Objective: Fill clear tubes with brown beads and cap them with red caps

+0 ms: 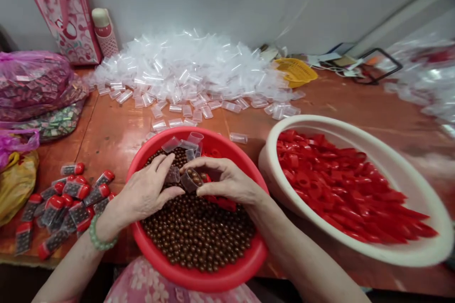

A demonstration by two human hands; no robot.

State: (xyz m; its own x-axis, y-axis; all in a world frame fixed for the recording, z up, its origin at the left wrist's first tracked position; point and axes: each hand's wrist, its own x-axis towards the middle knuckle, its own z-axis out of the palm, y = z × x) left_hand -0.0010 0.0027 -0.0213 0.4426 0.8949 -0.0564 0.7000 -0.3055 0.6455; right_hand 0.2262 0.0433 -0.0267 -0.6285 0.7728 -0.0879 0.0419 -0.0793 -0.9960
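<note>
A red basin (261,251) holds many small brown balls (202,232), with some clear plastic tubes (171,144) and red caps (227,203) on top of them. Over the balls, my left hand (151,189) has its thumb and fingers around a clear tube (172,175). My right hand (225,181) pinches another clear container (192,180) that has brown balls inside, its open end facing up. The two containers are close together near the basin's middle. Filled containers with red caps (76,189) lie in a heap left of the basin.
A white tub (266,170) of red caps stands at the right. Behind lies a big pile of clear tubes (199,66), beside a yellow basket (295,72). Plastic bags (33,83), a pink bag (66,19) and a bottle (104,33) are at the left.
</note>
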